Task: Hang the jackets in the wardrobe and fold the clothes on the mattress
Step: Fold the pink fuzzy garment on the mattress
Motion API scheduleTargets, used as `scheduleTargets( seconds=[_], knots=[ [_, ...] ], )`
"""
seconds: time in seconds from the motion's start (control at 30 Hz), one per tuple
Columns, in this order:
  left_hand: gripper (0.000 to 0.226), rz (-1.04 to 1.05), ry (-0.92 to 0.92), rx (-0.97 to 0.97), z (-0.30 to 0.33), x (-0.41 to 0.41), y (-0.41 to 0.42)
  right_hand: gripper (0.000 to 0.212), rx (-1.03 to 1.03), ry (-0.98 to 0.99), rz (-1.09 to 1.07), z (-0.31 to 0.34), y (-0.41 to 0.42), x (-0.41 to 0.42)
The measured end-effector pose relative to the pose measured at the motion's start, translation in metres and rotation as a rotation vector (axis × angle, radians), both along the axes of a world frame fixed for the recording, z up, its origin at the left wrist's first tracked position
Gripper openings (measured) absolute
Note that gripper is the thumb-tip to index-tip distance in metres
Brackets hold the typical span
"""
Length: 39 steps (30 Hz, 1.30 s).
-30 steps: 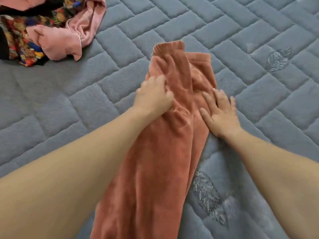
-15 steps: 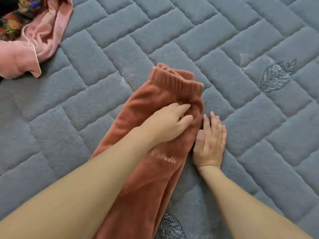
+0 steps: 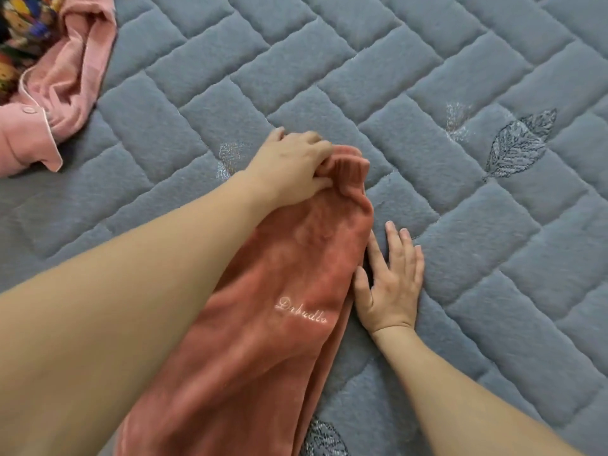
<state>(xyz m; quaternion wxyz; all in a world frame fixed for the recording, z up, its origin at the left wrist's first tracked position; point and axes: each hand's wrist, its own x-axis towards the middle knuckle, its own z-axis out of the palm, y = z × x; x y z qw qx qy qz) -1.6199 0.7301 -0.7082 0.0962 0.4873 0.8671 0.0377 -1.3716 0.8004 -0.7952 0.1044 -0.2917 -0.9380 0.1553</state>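
Head view: my left hand (image 3: 291, 166) has slid up from mid-garment to the ribbed waistband, now pinching it, while my right hand (image 3: 391, 278) has come off the rust trousers (image 3: 263, 324) and lies flat on the mattress (image 3: 460, 225) at their three-o'clock edge (fingers straight). The trousers, halved lengthwise, lie centre-frame; I reckon the crosswise fold comes next.

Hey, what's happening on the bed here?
A person is folding a rust-coloured fleece garment on a grey quilted mattress. The left hand grips its ribbed end, bunching the fabric, while the right hand lies flat on the mattress against the garment's edge. The garment is long and narrow, not yet a neat bundle. A pink garment and a colourful patterned one lie crumpled at the upper left, waiting.
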Motion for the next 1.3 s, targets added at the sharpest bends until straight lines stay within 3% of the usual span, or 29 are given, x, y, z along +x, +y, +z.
scheduleTargets(
  seconds=[0.07, 0.17, 0.27, 0.37, 0.47, 0.53, 0.6, 0.7, 0.97, 1.13, 1.3],
  knots=[
    [0.035, 0.076, -0.006, 0.039, -0.001, -0.008, 0.006, 0.059, 0.021, 0.002, -0.01, -0.001, -0.001, 0.0],
    [0.053, 0.102, -0.074, -0.165, -0.003, -0.01, 0.023, 0.056, 0.057, -0.026, -0.007, -0.004, -0.001, -0.001],
    [0.029, -0.025, -0.128, -0.332, 0.007, -0.012, 0.047, 0.055, 0.041, -0.053, -0.019, -0.002, -0.001, -0.002],
    [0.032, -0.102, 0.072, -0.245, 0.026, -0.021, 0.067, 0.056, 0.008, -0.065, -0.023, 0.002, -0.002, -0.002],
    [0.04, -0.025, 0.309, 0.032, 0.052, -0.041, 0.095, 0.054, -0.015, -0.063, -0.014, 0.0, -0.002, -0.001],
    [0.041, 0.034, 0.295, 0.076, 0.06, -0.052, 0.106, 0.053, -0.025, -0.053, -0.015, -0.001, -0.001, -0.001],
    [0.038, -0.041, 0.223, -0.065, 0.049, -0.049, 0.102, 0.052, -0.027, -0.033, -0.009, -0.001, -0.002, -0.001],
    [0.032, -0.084, 0.193, -0.12, 0.029, -0.028, 0.078, 0.054, -0.023, -0.015, -0.007, 0.0, -0.001, -0.002],
    [0.065, -0.041, 0.384, 0.239, 0.069, 0.02, 0.013, 0.067, -0.054, -0.012, 0.043, 0.006, 0.0, 0.0],
    [0.035, -0.148, 0.401, 0.346, 0.089, 0.09, -0.067, 0.069, -0.042, -0.001, 0.048, 0.011, -0.002, 0.002],
    [0.028, 0.014, 0.221, 0.227, 0.08, 0.177, -0.174, 0.084, -0.098, -0.078, 0.084, 0.029, -0.016, 0.015]
  ],
)
